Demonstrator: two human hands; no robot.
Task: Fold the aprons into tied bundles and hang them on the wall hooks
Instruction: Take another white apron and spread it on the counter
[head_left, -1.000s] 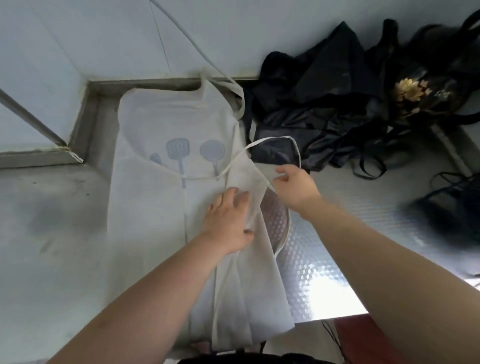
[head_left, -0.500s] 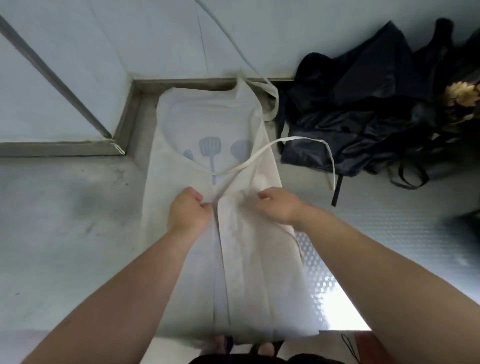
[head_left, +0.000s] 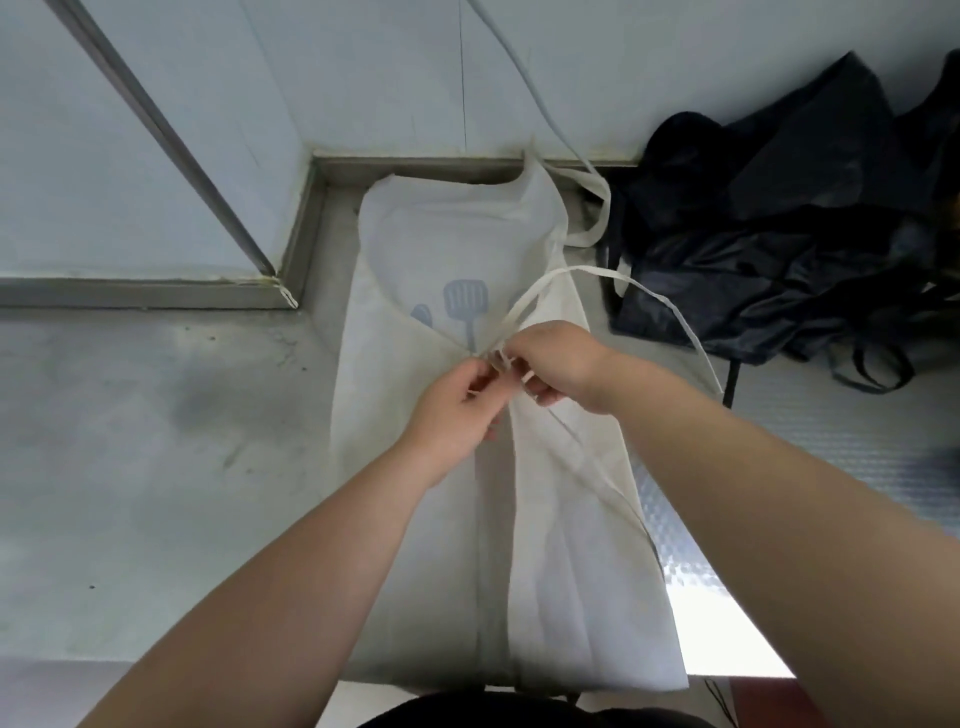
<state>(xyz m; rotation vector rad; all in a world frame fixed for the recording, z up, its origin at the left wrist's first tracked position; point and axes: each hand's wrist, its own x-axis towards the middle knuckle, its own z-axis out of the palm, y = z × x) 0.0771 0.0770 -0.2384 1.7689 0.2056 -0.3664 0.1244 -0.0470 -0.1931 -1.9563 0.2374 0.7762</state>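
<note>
Head view: one white apron (head_left: 426, 249) lies flat on the steel counter (head_left: 156, 441). Its long axis runs from the person to the wall (head_left: 363, 78) – bib end far, hem at the near edge, both sides folded to the centre. Left hand (head_left: 457, 410) and right hand (head_left: 556, 358) each pinch the ties (head_left: 592, 270) mid-apron. Dark apron pile (head_left: 769, 249) to the right – count unclear.

One wide head-worn view, facing forward and steeply down over the counter (head_left: 130, 467) toward the wall (head_left: 363, 78) — close above the left hand (head_left: 457, 410) and right hand (head_left: 558, 364).
</note>
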